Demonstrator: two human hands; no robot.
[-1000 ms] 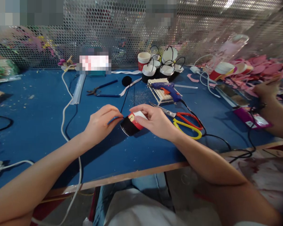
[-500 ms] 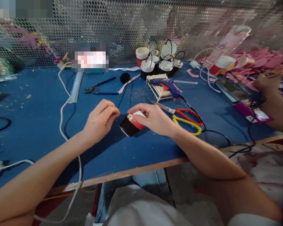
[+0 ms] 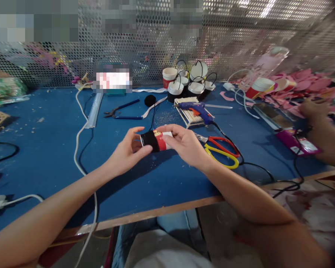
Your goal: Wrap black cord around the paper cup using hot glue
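Near the centre of the frame, the right hand (image 3: 188, 147) is holding a small red-and-white paper cup (image 3: 163, 141) on its side, fingers over the top and thumb across the front, a grip that is probably leaving the black yarn-wrapped end (image 3: 150, 140) free. The left hand (image 3: 125, 150) is standing wide around that wrapped end, thumb and fingers apart, perhaps to steady or turn it; whether the thumb is pressing, I cannot tell. Just above, a round ball of black yarn (image 3: 150, 100) is lying on the blue desk (image 3: 145, 190), its strand running down toward the cup, presumably placed so it can feed freely. Right of centre, metal scissors (image 3: 203, 138) with red and yellow handles are lying with those loops turned toward the person, likely for an easy reach. Above them, a blue glue gun (image 3: 202, 111) is resting on a rack of pale sticks (image 3: 184, 115), apparently keeping its nozzle off the desk. Blue-handled pliers (image 3: 130, 118) are lying left of the yarn ball, handles spread. At upper centre, white-rimmed cups with black loop handles (image 3: 175, 88) are clustering near the mesh, seemingly leaving working room in front.
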